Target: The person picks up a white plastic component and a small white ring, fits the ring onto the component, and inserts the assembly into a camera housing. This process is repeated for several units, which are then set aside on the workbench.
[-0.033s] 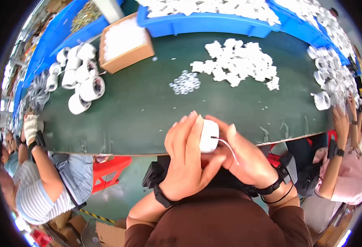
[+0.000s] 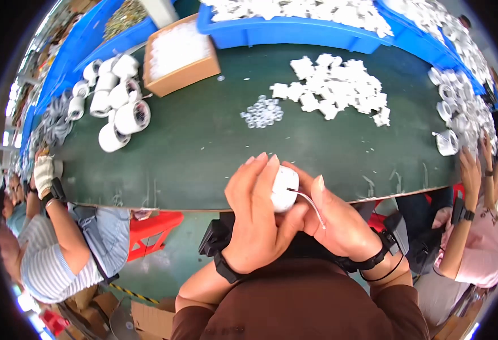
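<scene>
Between my two hands, over the table's near edge, is a rounded white plastic housing (image 2: 283, 188) with a thin white cable (image 2: 312, 207) coming out of a dark slot in its face. My left hand (image 2: 256, 212) wraps its left side, fingers stretched over the far side and thumb across the bottom. From the right, my right hand (image 2: 339, 224) cups it, with the thumb raised beside the cable. The right fingers are partly hidden behind the housing. Beyond my hands, small translucent rings (image 2: 262, 112) lie in a cluster, and a heap of white plastic pieces (image 2: 342, 88) spreads right of them.
White cylindrical housings (image 2: 133, 116) stand at the left near a cardboard box (image 2: 182, 79) of white parts. Blue bins (image 2: 294, 35) line the far edge. More white parts (image 2: 458, 107) pile up at the right. Co-workers sit on both sides; one wears a glove (image 2: 43, 174).
The table and its contents sit slightly farther right in the picture. My left thumb and the housing have shifted a little; both hands keep their hold.
</scene>
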Motion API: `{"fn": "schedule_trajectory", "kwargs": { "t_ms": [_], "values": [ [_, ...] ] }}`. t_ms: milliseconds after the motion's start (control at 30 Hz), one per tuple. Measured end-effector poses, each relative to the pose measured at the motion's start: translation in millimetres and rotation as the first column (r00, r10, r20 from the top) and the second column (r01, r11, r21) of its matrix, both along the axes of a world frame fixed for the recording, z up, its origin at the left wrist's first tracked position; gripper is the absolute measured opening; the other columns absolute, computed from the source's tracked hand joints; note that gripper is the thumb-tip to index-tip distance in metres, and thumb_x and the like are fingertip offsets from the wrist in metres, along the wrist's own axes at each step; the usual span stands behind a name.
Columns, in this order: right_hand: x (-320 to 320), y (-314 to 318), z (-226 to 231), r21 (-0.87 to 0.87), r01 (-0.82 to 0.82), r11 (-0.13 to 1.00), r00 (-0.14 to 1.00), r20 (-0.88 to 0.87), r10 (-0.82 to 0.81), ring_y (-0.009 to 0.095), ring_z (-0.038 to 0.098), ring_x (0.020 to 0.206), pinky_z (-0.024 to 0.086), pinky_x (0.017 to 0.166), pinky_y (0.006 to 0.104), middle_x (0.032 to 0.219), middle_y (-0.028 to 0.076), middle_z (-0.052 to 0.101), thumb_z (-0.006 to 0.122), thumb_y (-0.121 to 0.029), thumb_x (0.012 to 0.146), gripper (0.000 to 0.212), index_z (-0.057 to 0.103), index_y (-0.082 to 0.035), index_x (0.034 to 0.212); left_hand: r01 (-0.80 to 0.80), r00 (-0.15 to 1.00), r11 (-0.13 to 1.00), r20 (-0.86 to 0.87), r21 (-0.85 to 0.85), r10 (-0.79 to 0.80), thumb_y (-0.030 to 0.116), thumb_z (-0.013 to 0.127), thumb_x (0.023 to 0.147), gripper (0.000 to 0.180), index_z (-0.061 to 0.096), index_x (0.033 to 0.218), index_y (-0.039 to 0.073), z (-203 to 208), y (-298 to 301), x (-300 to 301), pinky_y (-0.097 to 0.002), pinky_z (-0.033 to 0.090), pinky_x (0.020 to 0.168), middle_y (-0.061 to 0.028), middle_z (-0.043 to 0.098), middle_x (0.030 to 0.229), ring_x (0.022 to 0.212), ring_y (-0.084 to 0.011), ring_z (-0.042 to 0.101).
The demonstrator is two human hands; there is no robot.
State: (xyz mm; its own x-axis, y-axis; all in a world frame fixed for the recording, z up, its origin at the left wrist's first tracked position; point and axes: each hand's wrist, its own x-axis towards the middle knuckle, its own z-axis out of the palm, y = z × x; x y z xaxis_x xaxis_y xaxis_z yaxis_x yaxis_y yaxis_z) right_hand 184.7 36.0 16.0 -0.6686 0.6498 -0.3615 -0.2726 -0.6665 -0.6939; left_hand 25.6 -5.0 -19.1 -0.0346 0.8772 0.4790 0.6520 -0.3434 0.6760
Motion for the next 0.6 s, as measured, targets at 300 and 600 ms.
{"fn": "schedule_trajectory", "kwargs": {
  "t_ms": [300,600],
  "values": [
    [-9.8,2.7,7.2,0.696,-0.107,0.710,0.965,0.245,-0.095,0.016,0.060,0.100,0.047,0.087,0.0315,0.119,0.011,0.063,0.082,-0.003,0.084,0.076,0.044,-0.002,0.150,-0.060,0.998,0.997,-0.027,-0.053,0.059,0.004,0.065,0.084,0.047,0.054,0.130,-0.001,2.4,6.3,-34.6,-0.0449,0.043,0.098,-0.0212,0.055,0.132,0.117,-0.0364,0.051],
    [-26.3,12.2,-4.9,0.760,0.009,0.650,0.934,0.226,-0.277,0.013,0.067,0.098,0.055,0.086,0.0262,0.107,0.010,0.070,0.061,0.007,0.099,0.019,0.066,0.005,0.117,-0.100,0.992,0.994,0.067,-0.043,0.103,0.003,0.065,0.083,0.022,0.064,0.105,0.003,6.1,9.1,-34.8,-0.0412,0.050,0.083,-0.0136,0.067,0.110,0.095,-0.0332,0.060]
  ]
}}
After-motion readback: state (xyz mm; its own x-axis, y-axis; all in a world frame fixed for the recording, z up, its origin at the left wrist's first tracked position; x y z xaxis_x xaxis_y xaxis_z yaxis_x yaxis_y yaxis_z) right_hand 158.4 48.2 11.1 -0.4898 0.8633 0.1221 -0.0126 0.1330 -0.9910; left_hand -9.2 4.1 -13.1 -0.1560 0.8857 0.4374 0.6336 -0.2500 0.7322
